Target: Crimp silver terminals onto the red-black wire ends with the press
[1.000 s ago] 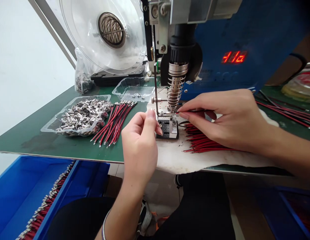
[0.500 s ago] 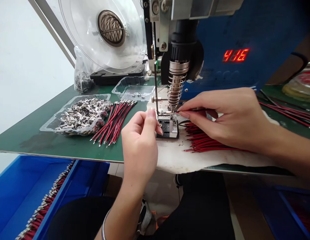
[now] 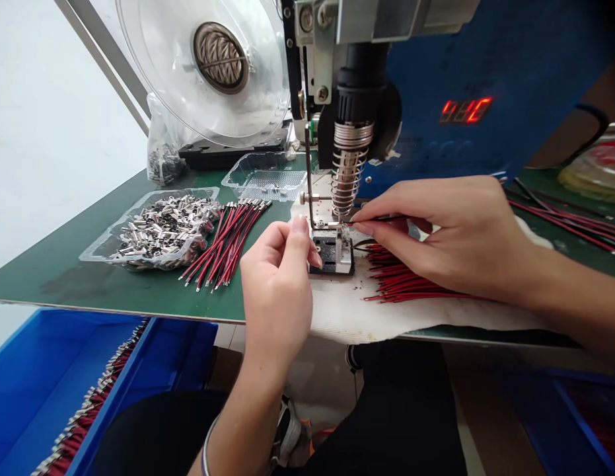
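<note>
My right hand pinches a red and black wire between thumb and fingertips. The wire's end lies at a small metal connector under the spring-wrapped head of a blue machine. Just left of the black and metal fixture, my left hand is closed, thumb pressed against its curled fingers. Whatever it may hold is hidden. Beneath my right hand, a bundle of red and black wires rests on a white cloth.
A clear tray heaped with metal connectors stands left, beside wires with connectors. Behind are another clear tray and a large clear reel. A blue bin with rows of wires sits below the table edge.
Both hands stay in nearly the same place, the right one still at the wire. The lit segments on the machine's red display look different.
</note>
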`<state>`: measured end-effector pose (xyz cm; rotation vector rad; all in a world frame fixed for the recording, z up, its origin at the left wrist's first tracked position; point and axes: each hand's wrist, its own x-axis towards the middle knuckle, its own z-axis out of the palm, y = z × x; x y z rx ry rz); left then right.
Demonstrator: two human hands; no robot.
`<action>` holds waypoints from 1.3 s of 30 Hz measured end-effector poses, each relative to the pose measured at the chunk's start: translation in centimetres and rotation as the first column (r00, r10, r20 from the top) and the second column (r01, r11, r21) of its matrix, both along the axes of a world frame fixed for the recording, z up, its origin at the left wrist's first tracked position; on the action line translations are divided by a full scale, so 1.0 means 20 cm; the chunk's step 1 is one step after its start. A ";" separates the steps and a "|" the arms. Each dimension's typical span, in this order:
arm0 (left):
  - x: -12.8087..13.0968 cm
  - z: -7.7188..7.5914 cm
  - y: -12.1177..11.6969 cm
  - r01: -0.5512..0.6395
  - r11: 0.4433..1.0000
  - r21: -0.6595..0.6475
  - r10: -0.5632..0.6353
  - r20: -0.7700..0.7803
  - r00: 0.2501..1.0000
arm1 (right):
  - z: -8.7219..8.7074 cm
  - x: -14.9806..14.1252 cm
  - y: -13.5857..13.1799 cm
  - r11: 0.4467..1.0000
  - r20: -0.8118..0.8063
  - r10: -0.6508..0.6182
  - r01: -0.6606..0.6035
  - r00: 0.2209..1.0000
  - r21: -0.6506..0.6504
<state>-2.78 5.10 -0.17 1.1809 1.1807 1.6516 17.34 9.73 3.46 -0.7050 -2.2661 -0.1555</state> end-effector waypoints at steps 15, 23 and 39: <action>0.00 -0.01 0.00 -0.010 1.000 0.010 0.010 -0.026 1.000 | 0.00 0.01 -0.01 1.000 0.015 0.000 0.000 1.000 0.016; 0.01 0.01 0.00 0.001 1.000 0.007 -0.001 0.004 1.000 | 0.00 0.01 0.00 0.998 0.022 0.052 -0.052 0.998 0.030; 0.01 0.00 -0.04 -0.029 0.995 0.101 0.018 0.109 0.994 | 0.00 0.02 -0.03 0.968 0.006 0.017 -0.018 1.000 0.251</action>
